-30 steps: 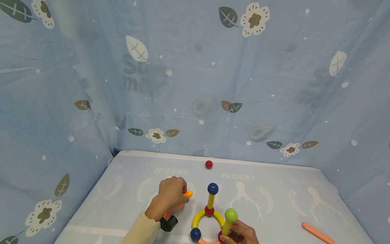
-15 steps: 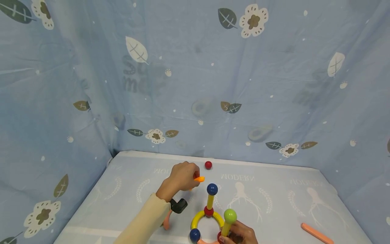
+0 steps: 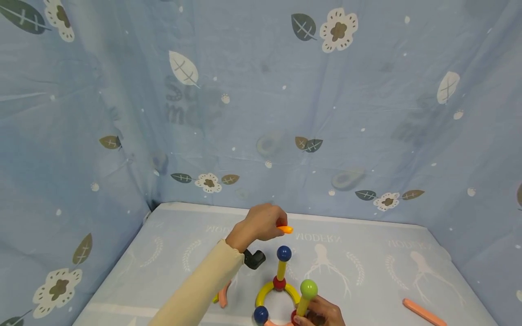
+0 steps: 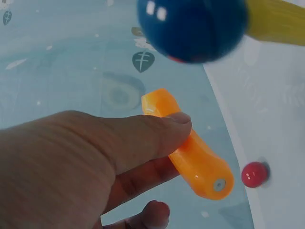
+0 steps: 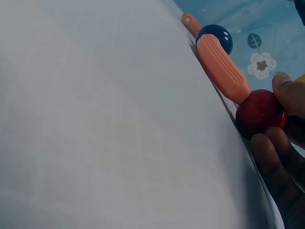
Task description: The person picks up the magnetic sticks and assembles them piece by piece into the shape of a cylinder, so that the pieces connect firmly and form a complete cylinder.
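Observation:
My left hand pinches an orange curved magnetic rod between thumb and fingers, above the table's far part. A loose red ball shows beyond it in the left wrist view; the hand hides it in the head view. Nearer stands a ring of yellow curved rods, a salmon curved rod and balls. From its far red ball rises a yellow rod topped by a blue ball. My right hand holds the ring's right red ball, below an upright yellow rod with a green ball.
A straight salmon rod lies at the right on the cloth-covered table. Left of the ring lie a salmon curved rod and a yellow-green piece, partly behind the left sleeve. A patterned cloth wall stands behind the table.
My left hand has moved away and to the right with the orange curved rod, now covering the loose red ball in the head view. My right hand keeps its place at the ring.

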`<state>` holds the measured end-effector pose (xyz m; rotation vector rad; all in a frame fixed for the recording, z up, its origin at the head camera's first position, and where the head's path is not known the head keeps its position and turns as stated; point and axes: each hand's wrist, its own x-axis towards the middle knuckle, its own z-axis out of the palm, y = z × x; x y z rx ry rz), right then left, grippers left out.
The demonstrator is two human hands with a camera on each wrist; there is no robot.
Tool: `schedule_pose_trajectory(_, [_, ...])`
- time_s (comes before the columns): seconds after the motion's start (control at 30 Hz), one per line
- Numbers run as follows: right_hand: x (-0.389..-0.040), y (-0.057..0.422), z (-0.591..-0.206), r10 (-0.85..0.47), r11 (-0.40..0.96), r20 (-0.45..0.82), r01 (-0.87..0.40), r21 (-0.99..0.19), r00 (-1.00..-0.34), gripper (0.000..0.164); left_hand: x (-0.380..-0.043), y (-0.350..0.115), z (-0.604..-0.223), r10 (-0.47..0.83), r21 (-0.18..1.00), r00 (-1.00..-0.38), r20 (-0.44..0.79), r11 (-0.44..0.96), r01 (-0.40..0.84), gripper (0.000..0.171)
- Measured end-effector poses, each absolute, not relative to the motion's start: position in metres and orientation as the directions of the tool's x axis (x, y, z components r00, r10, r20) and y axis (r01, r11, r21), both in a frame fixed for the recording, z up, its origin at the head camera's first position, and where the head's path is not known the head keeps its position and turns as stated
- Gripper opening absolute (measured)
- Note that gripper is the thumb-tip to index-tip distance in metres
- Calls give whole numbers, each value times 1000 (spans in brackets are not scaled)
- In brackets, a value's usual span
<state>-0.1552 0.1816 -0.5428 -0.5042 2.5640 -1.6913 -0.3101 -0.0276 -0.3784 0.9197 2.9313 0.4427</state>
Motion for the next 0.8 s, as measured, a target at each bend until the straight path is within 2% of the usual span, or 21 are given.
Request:
schedule_pose_trajectory(0.27, [-155, 180, -539, -272, 372, 88, -189, -909, -958, 24, -310, -7, -368, 636, 244, -771, 30, 744, 623, 9])
schedule_pose_trajectory(0.53, [-156, 181, -537, -274, 368, 58, -160, -916, -960, 24, -301, 9, -358, 742, 209, -670, 23, 651, 729, 6])
schedule_pose_trajectory(0.8, [-157, 180, -539, -287, 378, 91, -200, -904, -953, 18, -288, 18, -358, 778, 153, -628, 8, 620, 769, 10])
